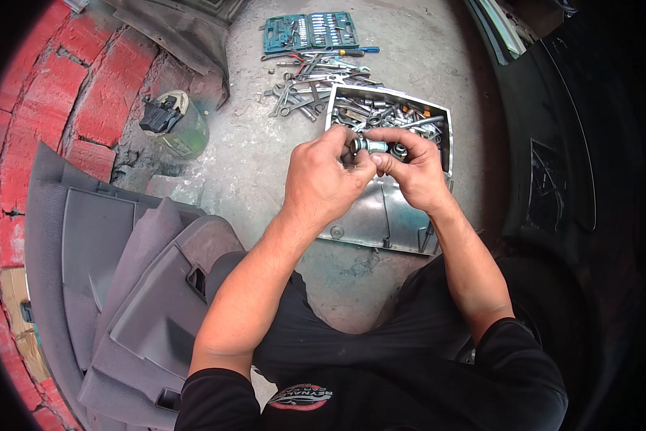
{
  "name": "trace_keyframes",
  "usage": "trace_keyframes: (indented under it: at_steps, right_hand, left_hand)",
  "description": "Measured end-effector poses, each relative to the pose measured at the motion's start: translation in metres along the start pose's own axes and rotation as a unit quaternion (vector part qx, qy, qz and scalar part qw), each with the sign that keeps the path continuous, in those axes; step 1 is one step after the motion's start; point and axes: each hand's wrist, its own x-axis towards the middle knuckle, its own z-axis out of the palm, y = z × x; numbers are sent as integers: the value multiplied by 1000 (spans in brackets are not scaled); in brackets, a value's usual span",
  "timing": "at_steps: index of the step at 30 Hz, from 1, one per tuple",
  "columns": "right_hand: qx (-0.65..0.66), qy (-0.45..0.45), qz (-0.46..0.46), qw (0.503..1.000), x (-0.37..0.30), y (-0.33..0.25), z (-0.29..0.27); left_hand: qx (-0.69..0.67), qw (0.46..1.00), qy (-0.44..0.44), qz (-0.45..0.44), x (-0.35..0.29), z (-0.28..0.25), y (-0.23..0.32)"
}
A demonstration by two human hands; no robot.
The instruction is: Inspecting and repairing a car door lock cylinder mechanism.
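In front of me, over the metal toolbox (449,144), my left hand (323,172) and my right hand (420,172) are brought together. Between their fingertips is a shiny metal socket (375,146), its darker ringed end pinched by my left fingers. My right thumb and forefinger close on its other end. A second small socket (398,151) shows within my right fingers. Loose sockets and wrenches (366,109) fill the box behind my hands. Below them lies the box's open metal lid (362,212).
Farther off are a pile of spanners (316,75) and an open teal socket case (337,34). A greenish bucket (186,136) stands left, by a red brick wall (100,93). Grey door panels (150,309) lean near my left arm. A dark car body (560,144) borders the right.
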Motion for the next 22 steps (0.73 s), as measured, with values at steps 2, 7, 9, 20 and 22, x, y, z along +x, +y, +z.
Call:
trace_keyframes:
  at_steps: [2, 7, 9, 20, 22]
  right_hand:
    - [-13, 0, -19, 1000, 0, 2, 0]
    - [-19, -2, -20, 1000, -1, 0, -4]
    - [-4, 0, -27, 1000, 0, 3, -5]
    - [51, -5, -30, 998, 3, 11, -16]
    - [61, -18, -17, 998, 3, 12, -16]
  left_hand:
    - [71, 994, 9, 85, 0, 1, -6]
    - [46, 991, 29, 126, 0, 5, -9]
    - [14, 997, 5, 80, -1, 5, -6]
    - [10, 988, -46, 149, 8, -1, -14]
    - [-62, 994, -84, 43, 9, -2, -12]
